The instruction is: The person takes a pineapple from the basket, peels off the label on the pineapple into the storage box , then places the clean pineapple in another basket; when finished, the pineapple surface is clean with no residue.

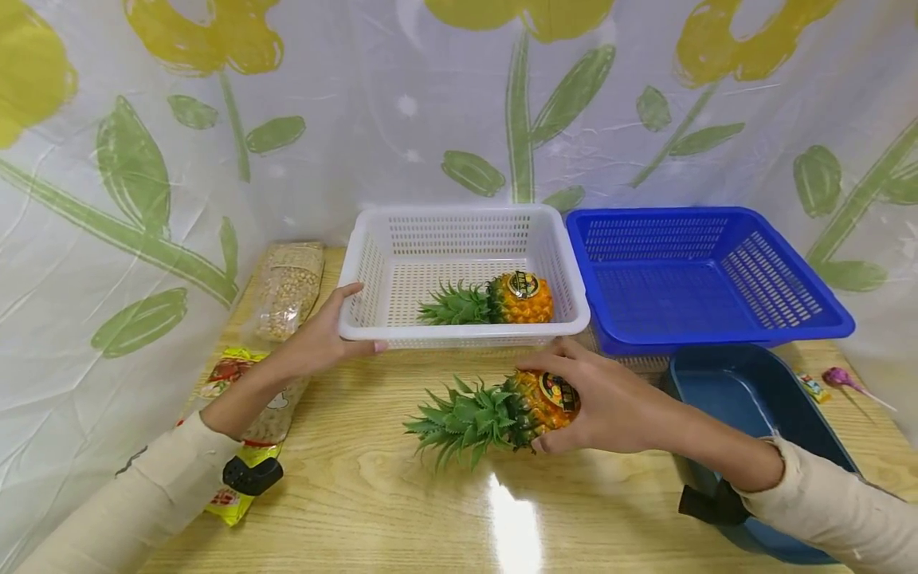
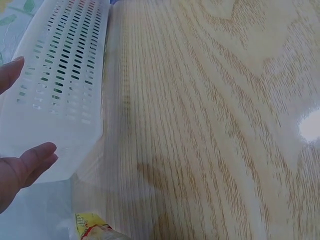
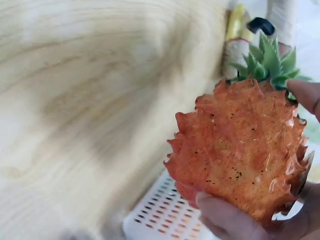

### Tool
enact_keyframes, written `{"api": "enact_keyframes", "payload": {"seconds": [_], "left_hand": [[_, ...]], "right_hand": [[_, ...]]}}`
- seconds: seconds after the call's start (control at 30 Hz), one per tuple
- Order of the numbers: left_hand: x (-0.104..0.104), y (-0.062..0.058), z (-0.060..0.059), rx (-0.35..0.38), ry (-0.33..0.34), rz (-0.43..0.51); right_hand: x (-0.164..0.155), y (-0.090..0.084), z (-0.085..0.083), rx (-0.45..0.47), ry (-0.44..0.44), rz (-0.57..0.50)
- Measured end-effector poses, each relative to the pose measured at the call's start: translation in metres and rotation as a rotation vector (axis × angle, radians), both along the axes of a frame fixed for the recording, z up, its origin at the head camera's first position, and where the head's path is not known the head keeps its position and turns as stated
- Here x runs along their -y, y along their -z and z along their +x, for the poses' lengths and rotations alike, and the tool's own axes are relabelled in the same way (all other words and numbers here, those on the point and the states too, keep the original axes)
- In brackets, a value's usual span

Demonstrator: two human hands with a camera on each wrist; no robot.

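Pineapple (image 1: 534, 402) number two lay on its side on the wooden bench (image 1: 373, 494), crown pointing toward the person's left, with the right hand (image 1: 610, 402) cupped over its orange body; the fingers (image 3: 225, 212) curled around the fruit and held it, as the right wrist view also showed from below. It sat just in front of the white basket (image 1: 358, 279), near but apart from the rim. Inside that basket another pineapple (image 1: 502, 301) already rested on its side, so one fruit seemed placed and the one in hand not yet. The left hand (image 1: 326, 335) gripped the basket's near left corner, thumb (image 1: 358, 347) along the front wall and fingers over the rim, apparently steadying it. To the right stood a blue basket (image 1: 789, 319), with nothing seen inside, touching or just beside the white one, and in front of it a dark blue tub (image 1: 688, 383). A bag of nuts (image 1: 290, 287) and a yellow snack packet (image 1: 229, 375) lay at the left edge, partly under the left forearm; a lollipop (image 1: 839, 379) lay far right. Judging by this, roughly half the sorting of pineapples looked done, the other items untouched.
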State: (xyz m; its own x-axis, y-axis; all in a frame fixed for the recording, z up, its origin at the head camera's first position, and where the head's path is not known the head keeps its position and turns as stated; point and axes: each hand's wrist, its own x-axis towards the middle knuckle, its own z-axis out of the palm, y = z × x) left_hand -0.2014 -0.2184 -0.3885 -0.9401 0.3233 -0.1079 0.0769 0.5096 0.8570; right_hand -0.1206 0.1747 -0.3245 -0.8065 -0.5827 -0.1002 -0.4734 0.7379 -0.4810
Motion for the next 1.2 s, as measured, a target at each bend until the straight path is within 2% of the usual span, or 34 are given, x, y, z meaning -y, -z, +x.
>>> {"api": "enact_keyframes", "payload": {"seconds": [0.3, 0.77, 1.2], "left_hand": [[-0.001, 0.0, 0.0, -0.004, 0.004, 0.009], [0.0, -0.001, 0.0, 0.017, 0.001, 0.009], [0.001, -0.001, -0.002, 0.014, 0.009, -0.012]], "right_hand": [[0.0, 0.022, -0.006, 0.002, 0.076, 0.036], [0.006, 0.048, -0.014, 0.0, 0.087, 0.042], [0.007, 0.053, -0.019, -0.003, 0.108, 0.025]]}}
